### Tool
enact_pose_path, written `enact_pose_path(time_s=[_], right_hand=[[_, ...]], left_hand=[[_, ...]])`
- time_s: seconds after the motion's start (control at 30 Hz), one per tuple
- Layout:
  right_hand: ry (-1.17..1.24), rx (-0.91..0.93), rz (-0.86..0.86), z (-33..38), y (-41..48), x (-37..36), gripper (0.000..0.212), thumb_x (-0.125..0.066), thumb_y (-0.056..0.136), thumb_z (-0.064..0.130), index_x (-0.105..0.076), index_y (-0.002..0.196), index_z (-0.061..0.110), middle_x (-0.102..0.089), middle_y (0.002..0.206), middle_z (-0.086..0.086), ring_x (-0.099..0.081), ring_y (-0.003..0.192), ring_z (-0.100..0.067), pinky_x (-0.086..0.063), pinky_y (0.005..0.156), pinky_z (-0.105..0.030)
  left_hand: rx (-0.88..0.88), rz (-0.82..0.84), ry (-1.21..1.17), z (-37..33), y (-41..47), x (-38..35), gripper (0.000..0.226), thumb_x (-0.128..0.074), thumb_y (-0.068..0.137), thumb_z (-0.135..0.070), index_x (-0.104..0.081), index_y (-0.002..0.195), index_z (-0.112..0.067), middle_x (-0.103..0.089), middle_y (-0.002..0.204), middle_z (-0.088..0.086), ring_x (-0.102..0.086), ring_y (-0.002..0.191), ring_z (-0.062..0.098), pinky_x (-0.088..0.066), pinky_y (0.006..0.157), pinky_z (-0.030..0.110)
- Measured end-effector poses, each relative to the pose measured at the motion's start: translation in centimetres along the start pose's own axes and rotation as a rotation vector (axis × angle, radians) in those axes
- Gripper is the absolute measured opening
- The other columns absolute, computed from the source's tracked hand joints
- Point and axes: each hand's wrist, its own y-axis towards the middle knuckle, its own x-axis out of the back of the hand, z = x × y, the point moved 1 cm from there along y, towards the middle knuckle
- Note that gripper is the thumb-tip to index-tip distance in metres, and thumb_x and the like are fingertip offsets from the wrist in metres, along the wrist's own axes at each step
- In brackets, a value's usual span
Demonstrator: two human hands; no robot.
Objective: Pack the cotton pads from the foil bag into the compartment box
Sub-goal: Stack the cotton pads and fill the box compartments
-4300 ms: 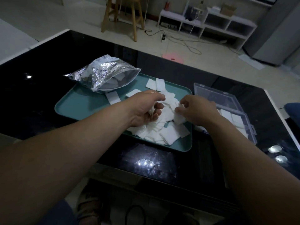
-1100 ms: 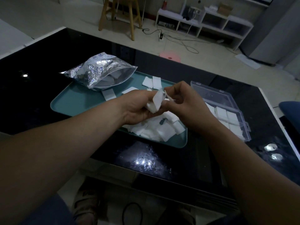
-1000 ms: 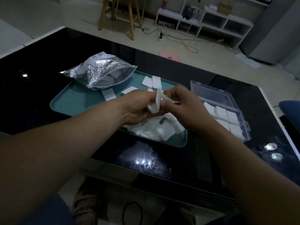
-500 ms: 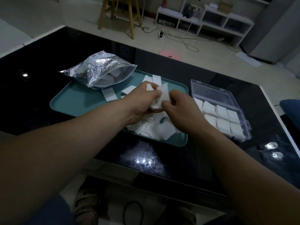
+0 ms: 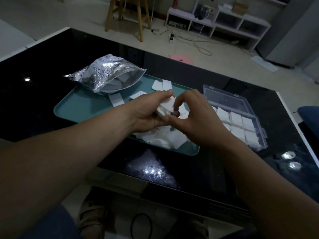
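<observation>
My left hand (image 5: 150,112) grips a small stack of white cotton pads (image 5: 167,106) above the teal tray (image 5: 82,107). My right hand (image 5: 195,116) touches the same stack from the right, thumb and fingers pinching its edge. A loose heap of cotton pads (image 5: 165,138) lies on the tray's near right part, partly hidden by my hands. The open silver foil bag (image 5: 105,75) lies at the tray's far left with pads inside its mouth. The clear compartment box (image 5: 241,125) stands right of the tray, lid open, several compartments filled with pads.
A few stray pads (image 5: 162,85) lie on the tray near the bag. The black glass table (image 5: 34,94) reflects ceiling lights. Beyond its far edge are a wooden stool (image 5: 127,16), a white low shelf (image 5: 224,21) and cables on the floor.
Both hands rose from the heap on the tray with a stack of pads, then worked it together between the fingers; now they sit slightly lower and closer, still squaring the stack.
</observation>
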Motion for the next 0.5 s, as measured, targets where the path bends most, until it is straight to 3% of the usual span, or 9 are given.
enact_pose_path(time_s=[0.07,0.13,0.2,0.23,0.3,0.4,0.5], right_hand=[[0.032,-0.008,0.041,0.0,-0.3,0.2,0.046,-0.078,0.079,0.057,-0.053,0.105,0.028,-0.058,0.119,0.008,-0.053,0.113,-0.014,-0.048,0.096,-0.04],[0.121,-0.053,0.086,0.2,-0.5,0.2,0.05,-0.081,0.078,0.054,-0.051,0.106,0.026,-0.06,0.123,0.007,-0.055,0.113,-0.012,-0.048,0.093,-0.028],[0.172,-0.097,0.09,0.3,-0.5,0.2,0.045,-0.082,0.081,0.048,-0.05,0.103,0.024,-0.062,0.116,0.006,-0.058,0.102,-0.007,-0.044,0.079,-0.012],[0.176,-0.106,0.072,0.3,-0.5,0.3,0.042,-0.081,0.083,0.043,-0.05,0.102,0.023,-0.062,0.112,0.005,-0.057,0.098,-0.005,-0.044,0.074,-0.01],[0.193,-0.116,0.057,0.3,-0.5,0.5,0.038,-0.081,0.085,0.038,-0.052,0.103,0.022,-0.062,0.111,0.005,-0.058,0.095,-0.005,-0.045,0.075,-0.01],[0.241,-0.13,0.065,-0.1,-0.4,0.8,0.037,-0.083,0.085,0.036,-0.055,0.106,0.021,-0.065,0.111,0.01,-0.061,0.099,-0.002,-0.045,0.08,-0.006],[0.253,-0.145,0.07,-0.6,-0.6,1.0,0.033,-0.081,0.087,0.038,-0.057,0.104,0.023,-0.066,0.113,0.016,-0.061,0.103,0.003,-0.043,0.082,-0.003]], left_hand=[[0.023,0.045,0.027,0.1,-0.2,-0.2,0.032,-0.055,0.103,-0.045,-0.062,0.11,-0.014,-0.062,0.089,0.01,-0.064,0.072,0.019,-0.054,0.053,0.027],[0.045,0.078,0.038,0.2,-0.4,-0.5,0.037,-0.06,0.098,-0.054,-0.065,0.097,-0.017,-0.06,0.084,0.006,-0.062,0.072,0.017,-0.056,0.056,0.027],[0.057,0.133,0.036,0.3,-0.6,-0.9,0.043,-0.058,0.097,-0.058,-0.063,0.086,-0.017,-0.054,0.083,0.003,-0.058,0.074,0.014,-0.056,0.07,0.027],[0.053,0.165,0.02,0.3,-0.6,-1.0,0.045,-0.055,0.098,-0.059,-0.063,0.084,-0.017,-0.052,0.084,0.002,-0.056,0.076,0.013,-0.052,0.077,0.028],[0.057,0.194,-0.033,0.3,-0.6,-1.0,0.05,-0.048,0.101,-0.059,-0.069,0.088,-0.016,-0.052,0.086,0.003,-0.055,0.077,0.014,-0.048,0.082,0.029],[0.102,0.181,-0.115,0.4,-0.3,-0.7,0.048,-0.043,0.103,-0.057,-0.07,0.111,-0.017,-0.056,0.092,0.005,-0.057,0.081,0.015,-0.054,0.084,0.031],[0.089,0.149,-0.119,0.8,-0.1,-0.6,0.045,-0.043,0.107,-0.047,-0.077,0.104,-0.017,-0.06,0.09,0.007,-0.058,0.083,0.015,-0.061,0.079,0.033]])
